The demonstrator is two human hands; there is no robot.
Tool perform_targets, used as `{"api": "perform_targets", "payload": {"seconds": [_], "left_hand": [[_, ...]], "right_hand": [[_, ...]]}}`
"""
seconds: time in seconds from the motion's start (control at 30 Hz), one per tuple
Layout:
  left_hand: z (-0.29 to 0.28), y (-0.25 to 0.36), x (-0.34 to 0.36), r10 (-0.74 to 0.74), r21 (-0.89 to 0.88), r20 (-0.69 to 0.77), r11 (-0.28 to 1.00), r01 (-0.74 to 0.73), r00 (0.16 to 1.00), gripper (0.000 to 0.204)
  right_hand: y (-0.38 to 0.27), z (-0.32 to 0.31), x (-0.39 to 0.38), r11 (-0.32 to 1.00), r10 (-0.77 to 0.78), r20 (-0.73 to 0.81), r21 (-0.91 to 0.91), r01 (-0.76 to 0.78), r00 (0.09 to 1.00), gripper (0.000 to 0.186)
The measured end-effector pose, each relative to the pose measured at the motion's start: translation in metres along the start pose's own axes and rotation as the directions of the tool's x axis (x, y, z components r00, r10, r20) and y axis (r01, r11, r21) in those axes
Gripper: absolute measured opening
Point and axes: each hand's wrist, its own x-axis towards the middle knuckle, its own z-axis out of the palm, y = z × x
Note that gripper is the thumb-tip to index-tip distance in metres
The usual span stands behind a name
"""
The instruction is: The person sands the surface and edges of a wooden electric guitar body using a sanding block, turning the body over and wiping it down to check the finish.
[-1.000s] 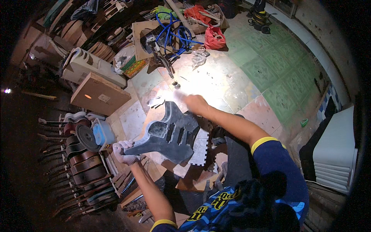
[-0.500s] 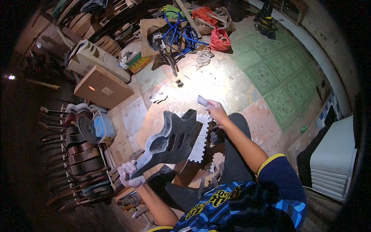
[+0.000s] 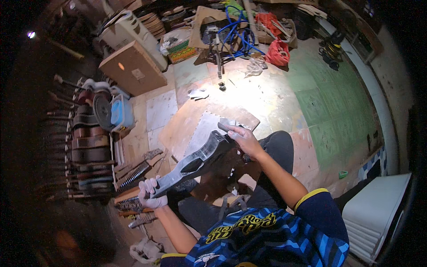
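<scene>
Head view: gloved left hand (image 3: 151, 194) and bare right hand (image 3: 243, 139) both clenched around tilted dark guitar body (image 3: 198, 162).

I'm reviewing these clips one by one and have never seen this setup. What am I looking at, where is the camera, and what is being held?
There is no machine here: a person works with two hands. The one picture comes from a wide fisheye camera on the person's head, looking down, so straight edges bend. The left hand, in a white glove, grips one end of a dark guitar body turned on edge; the bare right hand holds its far end, pressing a small grey block there. They sit over a board on the tiled floor. A row of guitar bodies lies at the left.
</scene>
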Motion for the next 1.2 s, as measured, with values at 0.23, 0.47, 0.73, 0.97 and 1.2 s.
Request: {"api": "perform_targets", "payload": {"seconds": [0.23, 0.47, 0.73, 0.97, 1.2], "left_hand": [[-0.012, -0.008, 0.016, 0.086, 0.068, -0.458, 0.996, -0.062, 0.885, 0.029], [-0.038, -0.094, 0.057, 0.119, 0.3, -0.7, 0.944, 0.138, 0.704, 0.034], [-0.018, -0.136, 0.094, -0.02, 0.352, -0.456, 0.914, 0.201, 0.89, 0.042], [-0.013, -0.175, 0.087, -0.234, 0.311, -0.383, 0.878, 0.363, 0.894, 0.042], [0.018, -0.139, 0.019, -0.4, 0.531, 0.007, 0.778, 0.336, 0.916, 0.073]], "right_hand": [[0.014, 0.042, -0.028, 0.996, -0.056, 0.004, -0.072, 0.057, 0.998, 0.06], [-0.004, 0.07, -0.061, 0.964, -0.079, 0.039, -0.253, 0.086, 0.996, 0.064], [-0.011, 0.083, -0.064, 0.884, -0.236, 0.029, -0.408, 0.227, 0.971, 0.063], [-0.014, 0.096, -0.065, 0.846, -0.263, 0.269, -0.396, 0.355, 0.926, 0.045], [-0.009, 0.12, -0.061, 0.84, -0.347, 0.199, -0.369, 0.398, 0.916, 0.043]]}}
